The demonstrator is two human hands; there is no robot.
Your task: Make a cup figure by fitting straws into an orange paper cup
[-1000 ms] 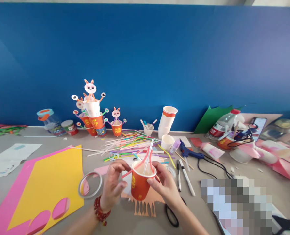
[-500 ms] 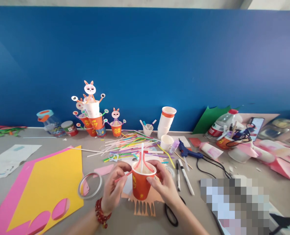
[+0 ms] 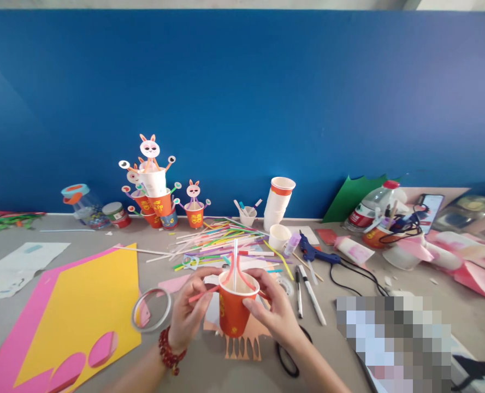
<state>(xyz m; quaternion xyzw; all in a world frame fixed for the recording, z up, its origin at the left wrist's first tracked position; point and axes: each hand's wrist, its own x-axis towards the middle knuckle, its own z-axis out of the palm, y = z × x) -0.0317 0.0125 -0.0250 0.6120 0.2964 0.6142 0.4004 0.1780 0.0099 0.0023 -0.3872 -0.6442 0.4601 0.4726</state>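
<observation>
Upright between my hands is a red paper cup with yellow print and a white rim. A white straw stands inside it, and two bent red straws rise from the inner wall. My left hand, wearing a red bead bracelet, is closed around a red straw that sticks out of the cup's left side. My right hand grips the cup's right side, thumb on the front, fingers behind. Below the cup lies cut orange paper, with black-handled scissors partly under my right wrist.
Rabbit-faced cups stand at the back left. Loose straws spread behind my hands. Yellow card and a tape roll lie left. Pens, a blue glue gun and its cord are right. Stacked white cups stand behind.
The cup has shifted very slightly left and down in view. Both hands keep nearly the same hold.
</observation>
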